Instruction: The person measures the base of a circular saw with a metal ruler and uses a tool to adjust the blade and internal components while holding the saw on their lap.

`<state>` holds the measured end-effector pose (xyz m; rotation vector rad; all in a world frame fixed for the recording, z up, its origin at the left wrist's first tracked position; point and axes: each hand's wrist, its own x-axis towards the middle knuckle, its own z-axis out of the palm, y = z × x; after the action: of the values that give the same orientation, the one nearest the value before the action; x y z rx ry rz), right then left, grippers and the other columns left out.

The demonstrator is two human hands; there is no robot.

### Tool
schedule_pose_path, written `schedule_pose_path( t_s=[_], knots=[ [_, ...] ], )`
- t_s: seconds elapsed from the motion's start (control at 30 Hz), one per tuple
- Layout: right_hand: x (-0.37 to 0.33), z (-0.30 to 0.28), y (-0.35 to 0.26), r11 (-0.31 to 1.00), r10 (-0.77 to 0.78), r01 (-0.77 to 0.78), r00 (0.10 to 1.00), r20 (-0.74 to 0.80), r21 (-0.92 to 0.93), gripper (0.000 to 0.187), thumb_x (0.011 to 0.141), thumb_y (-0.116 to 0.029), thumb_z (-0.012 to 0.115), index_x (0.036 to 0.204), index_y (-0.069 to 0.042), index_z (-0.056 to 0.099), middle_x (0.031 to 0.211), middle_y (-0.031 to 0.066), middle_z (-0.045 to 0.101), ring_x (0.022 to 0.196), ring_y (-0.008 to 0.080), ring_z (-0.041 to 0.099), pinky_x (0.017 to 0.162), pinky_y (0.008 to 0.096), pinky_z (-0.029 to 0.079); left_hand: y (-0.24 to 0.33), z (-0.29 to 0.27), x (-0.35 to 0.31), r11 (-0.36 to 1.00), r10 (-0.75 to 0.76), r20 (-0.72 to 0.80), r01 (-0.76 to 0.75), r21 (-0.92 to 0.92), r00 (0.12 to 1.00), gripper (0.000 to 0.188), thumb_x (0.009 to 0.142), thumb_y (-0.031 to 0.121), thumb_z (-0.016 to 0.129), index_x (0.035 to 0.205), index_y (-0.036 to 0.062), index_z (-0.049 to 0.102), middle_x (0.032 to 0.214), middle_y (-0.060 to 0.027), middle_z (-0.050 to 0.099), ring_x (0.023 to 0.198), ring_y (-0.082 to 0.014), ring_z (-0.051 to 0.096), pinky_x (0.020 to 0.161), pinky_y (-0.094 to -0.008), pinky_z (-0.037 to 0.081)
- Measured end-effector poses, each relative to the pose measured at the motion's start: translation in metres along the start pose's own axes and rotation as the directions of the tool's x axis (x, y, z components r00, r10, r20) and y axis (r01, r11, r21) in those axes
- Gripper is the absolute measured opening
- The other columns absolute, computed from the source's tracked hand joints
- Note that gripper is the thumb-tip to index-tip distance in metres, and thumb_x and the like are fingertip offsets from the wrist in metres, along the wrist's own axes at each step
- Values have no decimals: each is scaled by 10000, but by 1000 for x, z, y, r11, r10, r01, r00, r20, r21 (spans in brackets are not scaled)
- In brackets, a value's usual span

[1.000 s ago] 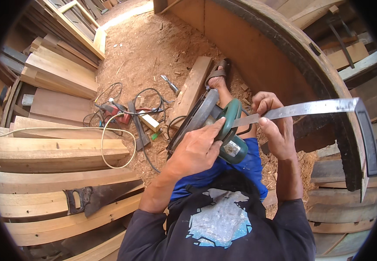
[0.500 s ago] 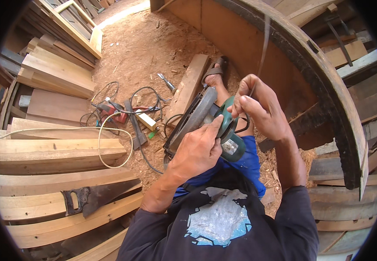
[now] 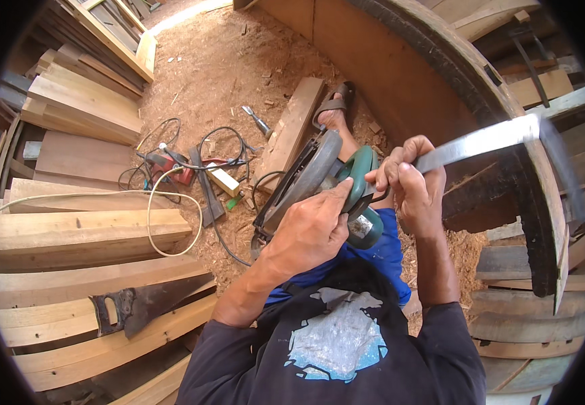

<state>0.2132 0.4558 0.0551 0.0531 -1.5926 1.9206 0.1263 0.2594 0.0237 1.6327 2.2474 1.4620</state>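
A circular saw (image 3: pixel 365 226) with a green body and grey blade guard rests tilted over my lap. My left hand (image 3: pixel 309 233) is closed against it, with the fingertips at the green handle. Just right of the handle, my right hand (image 3: pixel 414 185) pinches a flat silver strip (image 3: pixel 481 144) between thumb and fingers. The strip reaches out to the right, bends sharply at its far end and is partly blurred there. What lies under my left palm is hidden.
Timber beams (image 3: pixel 83 233) line the left, with a handsaw (image 3: pixel 137 307) on top. A red power tool (image 3: pixel 171 169), cables and a chisel (image 3: pixel 257 121) lie on the sawdust-covered floor near a plank (image 3: pixel 291 135). A large curved wooden panel (image 3: pixel 387 74) stands on the right.
My right hand has turned, swinging the strip from nearly upright and edge-on to pointing right, with its broad face showing. My left hand stays on the circular saw.
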Motion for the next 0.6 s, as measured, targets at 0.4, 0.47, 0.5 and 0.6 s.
schedule_pose_path(
  t_s=[0.4, 0.47, 0.5, 0.6],
  knots=[
    [45, 22, -37, 871, 296, -184, 937, 188, -455, 56, 1010, -70, 487, 1028, -18, 478, 825, 54, 591, 740, 129, 639, 846, 352, 595, 0, -1, 3, 997, -8, -8, 8, 75, 1000, 594, 853, -23, 680, 1437, -60, 574, 1042, -275, 720, 906, -462, 725, 800, -503, 601],
    [40, 21, -34, 907, 302, -237, 942, 145, -349, 62, 1020, -54, 501, 1051, -2, 491, 861, 62, 607, 777, 137, 655, 922, 387, 606, -2, -4, 2, 996, -24, -25, 27, 86, 999, 594, 848, -30, 679, 1432, -58, 577, 1063, -279, 724, 925, -461, 728, 810, -500, 603],
    [33, 17, -31, 969, 187, -162, 975, 121, -187, 58, 1027, -51, 502, 1064, -11, 482, 858, 60, 609, 782, 149, 659, 951, 425, 603, -2, -5, 1, 996, -23, -34, 26, 87, 999, 595, 843, -37, 678, 1430, -56, 579, 1087, -282, 726, 945, -458, 732, 822, -494, 605],
    [24, 3, -17, 996, -14, 9, 998, 58, 84, 80, 1047, -45, 499, 1118, -46, 460, 862, 53, 592, 821, 177, 661, 990, 520, 594, 1, -7, -2, 997, -10, -47, 13, 77, 999, 603, 831, -44, 681, 1426, -52, 585, 1117, -285, 730, 973, -453, 737, 841, -483, 608]
  ],
)
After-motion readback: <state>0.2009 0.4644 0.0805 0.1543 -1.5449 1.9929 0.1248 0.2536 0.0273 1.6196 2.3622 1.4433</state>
